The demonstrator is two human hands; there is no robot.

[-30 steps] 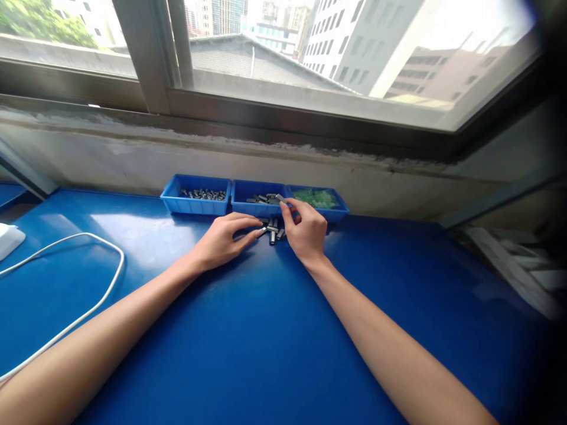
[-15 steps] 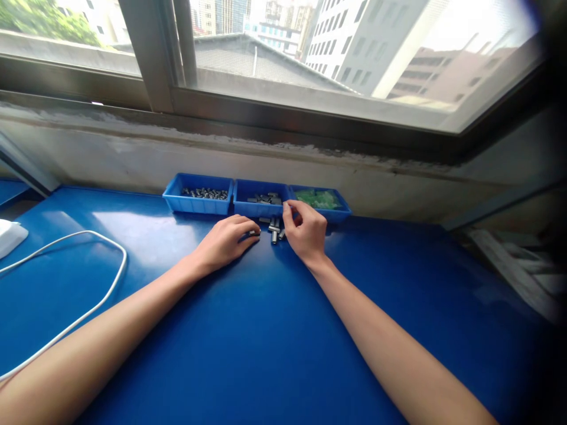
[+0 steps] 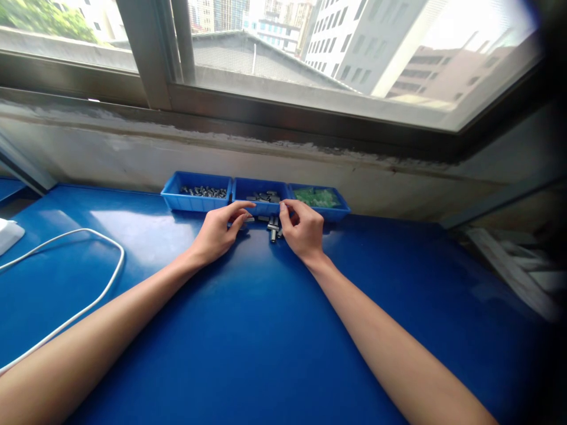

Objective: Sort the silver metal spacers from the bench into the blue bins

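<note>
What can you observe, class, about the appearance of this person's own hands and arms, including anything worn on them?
Both the left hand and the right hand are bare, without gloves. No sleeves, watch, bracelet or markings show on the slender forearms.

the left hand [image 3: 217, 233] and the right hand [image 3: 304, 230] are both bare, with thin fingers. just behind each hand is a slim, bare wrist. behind that, the left arm [image 3: 110, 321] and the right arm [image 3: 390, 336] are bare too. they look long and smooth, skinny near the hand and fatter farther back.
</note>
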